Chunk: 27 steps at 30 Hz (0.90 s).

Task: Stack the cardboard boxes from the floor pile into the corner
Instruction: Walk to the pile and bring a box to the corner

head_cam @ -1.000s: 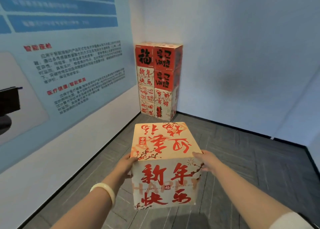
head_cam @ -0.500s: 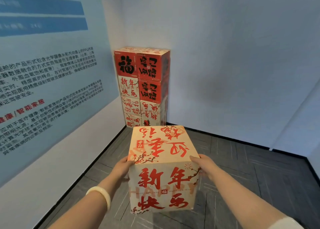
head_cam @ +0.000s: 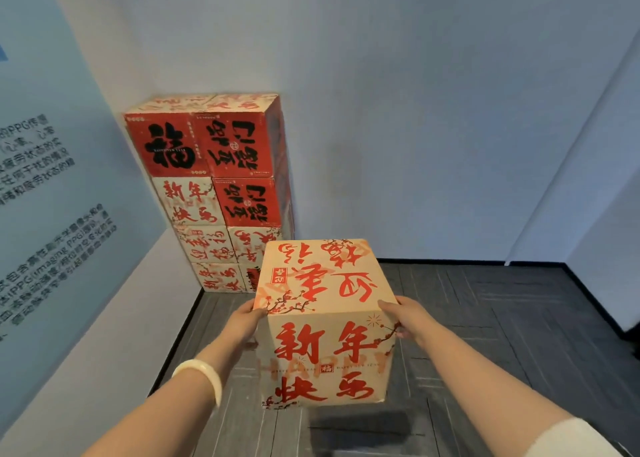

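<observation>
**Box in both hands, just short of the corner stack**

Holds the carried box (head_cam: 325,321) up off the grey floor (head_cam: 485,318) between both hands, with a dark shadow on the boards beneath it. Carries it level and upright. Front face toward the camera, large red characters the right way up. Top face printed the other way round, to be read from the corner side. Looks close to a cube (perhaps a shade taller than wide), so no clear long axis to speak of.

Presses on its left face with the left hand (head_cam: 247,323), thumb up at the top front corner. Fingers there hidden behind the cardboard, so cannot tell whether straight or curled. Grips the right side with the right hand (head_cam: 403,318), thumb laid on the top edge and fingers curled onto the right face. Wears a pale bangle (head_cam: 204,377) on the left wrist and a white sleeve (head_cam: 571,439) on the right arm.

Sits near the corner stack (head_cam: 211,193), in front of it and to its right, probably not touching it, though covering part of its lowest right-hand boxes in the view. Two columns there, four boxes high, pushed into the angle between the printed wall panel (head_cam: 52,214) and the plain back wall. Red faces with black characters on the top row and on the second box down on the right; cream with red print elsewhere.
</observation>
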### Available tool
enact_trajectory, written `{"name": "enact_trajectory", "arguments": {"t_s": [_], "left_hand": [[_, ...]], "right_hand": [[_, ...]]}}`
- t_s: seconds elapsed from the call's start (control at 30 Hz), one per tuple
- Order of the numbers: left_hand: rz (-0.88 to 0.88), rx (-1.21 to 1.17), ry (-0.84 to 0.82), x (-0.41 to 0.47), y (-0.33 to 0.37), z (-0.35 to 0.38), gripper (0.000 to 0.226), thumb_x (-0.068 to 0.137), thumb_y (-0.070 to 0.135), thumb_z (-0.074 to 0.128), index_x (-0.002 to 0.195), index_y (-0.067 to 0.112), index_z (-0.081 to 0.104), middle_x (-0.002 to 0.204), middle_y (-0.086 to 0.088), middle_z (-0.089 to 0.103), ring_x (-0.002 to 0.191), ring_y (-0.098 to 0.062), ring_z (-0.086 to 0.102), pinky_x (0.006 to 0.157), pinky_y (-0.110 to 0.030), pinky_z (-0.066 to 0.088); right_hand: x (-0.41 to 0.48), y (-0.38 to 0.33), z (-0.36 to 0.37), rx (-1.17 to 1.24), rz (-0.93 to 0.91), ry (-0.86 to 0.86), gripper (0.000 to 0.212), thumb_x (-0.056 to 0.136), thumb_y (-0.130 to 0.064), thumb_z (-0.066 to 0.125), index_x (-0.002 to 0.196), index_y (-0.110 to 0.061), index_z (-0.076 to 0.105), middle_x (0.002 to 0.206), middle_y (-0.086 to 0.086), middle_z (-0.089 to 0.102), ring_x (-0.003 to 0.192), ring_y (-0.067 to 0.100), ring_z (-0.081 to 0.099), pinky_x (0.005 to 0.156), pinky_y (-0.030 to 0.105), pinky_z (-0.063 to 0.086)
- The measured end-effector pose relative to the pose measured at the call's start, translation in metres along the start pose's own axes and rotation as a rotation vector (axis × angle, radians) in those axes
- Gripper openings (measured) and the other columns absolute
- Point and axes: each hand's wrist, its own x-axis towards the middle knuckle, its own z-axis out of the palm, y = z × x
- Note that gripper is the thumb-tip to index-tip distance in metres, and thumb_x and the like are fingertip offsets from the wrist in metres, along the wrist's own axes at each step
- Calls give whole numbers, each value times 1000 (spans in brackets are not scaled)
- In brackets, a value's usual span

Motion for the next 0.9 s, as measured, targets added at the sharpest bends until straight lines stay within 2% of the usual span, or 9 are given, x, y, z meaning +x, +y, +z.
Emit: {"name": "enact_trajectory", "arguments": {"t_s": [0.1, 0.17, 0.23, 0.4, 0.5, 0.6, 0.7, 0.8, 0.9], "left_hand": [[-7, 35, -38, 52, 22, 3, 40, 94, 22, 50, 134, 25, 47, 133, -10, 52, 123, -33, 44, 97, -51, 41], [-18, 33, -58, 87, 36, 11, 39, 94, 20, 49, 133, 25, 47, 131, -10, 54, 121, -32, 45, 98, -51, 40], [-38, 38, -58, 124, 50, 22, 39, 94, 19, 49, 134, 23, 46, 130, -10, 53, 122, -33, 44, 97, -51, 39], [-84, 49, -85, 234, 80, 63, 36, 95, 18, 47, 131, 22, 48, 129, -10, 54, 119, -33, 46, 98, -52, 40], [-104, 24, -80, 309, 102, 90, 32, 95, 17, 47, 125, 25, 51, 127, -7, 55, 114, -29, 47, 94, -50, 41], [-129, 31, -61, 374, 121, 110, 25, 94, 17, 46, 115, 30, 52, 120, -3, 58, 108, -25, 48, 98, -50, 42], [-147, 14, -72, 432, 137, 124, 28, 95, 20, 46, 119, 33, 52, 113, 1, 62, 105, -24, 52, 98, -50, 42], [-163, 13, -50, 484, 142, 132, 29, 95, 18, 47, 122, 29, 51, 113, 1, 59, 107, -22, 49, 97, -46, 41], [-153, 13, -71, 543, 130, 139, 28, 95, 15, 48, 119, 30, 51, 109, 3, 57, 95, -15, 49, 87, -39, 39]], "right_hand": [[33, -19, 5, 28, -3, 36, 33, 91, -26, 58, 121, -12, 54, 108, 6, 65, 94, 18, 60, 77, 34, 51], [61, -28, 4, 44, 5, 43, 31, 92, -25, 56, 120, -12, 53, 104, 5, 65, 86, 13, 59, 65, 28, 47], [95, -35, 1, 47, 15, 51, 32, 92, -25, 56, 121, -11, 53, 104, 6, 67, 85, 13, 60, 61, 26, 45], [210, -61, -13, 67, 66, 70, 33, 93, -23, 55, 123, -11, 53, 98, 5, 66, 84, 14, 60, 63, 27, 46], [295, -86, -21, 66, 90, 61, 37, 92, -21, 56, 127, -9, 51, 106, 7, 64, 85, 15, 59, 63, 28, 47], [366, -109, -24, 21, 125, 58, 38, 93, -23, 55, 128, -11, 49, 114, 9, 61, 87, 15, 55, 62, 27, 44], [426, -130, -27, 7, 129, 72, 39, 92, -25, 55, 129, -12, 50, 112, 7, 60, 90, 16, 55, 64, 28, 44], [479, -140, -22, -1, 142, 63, 42, 92, -24, 56, 131, -12, 48, 113, 7, 61, 85, 13, 56, 61, 25, 44], [534, -130, -10, 4, 153, 70, 47, 91, -21, 58, 134, -9, 45, 121, 10, 60, 99, 19, 58, 72, 29, 49]]}}
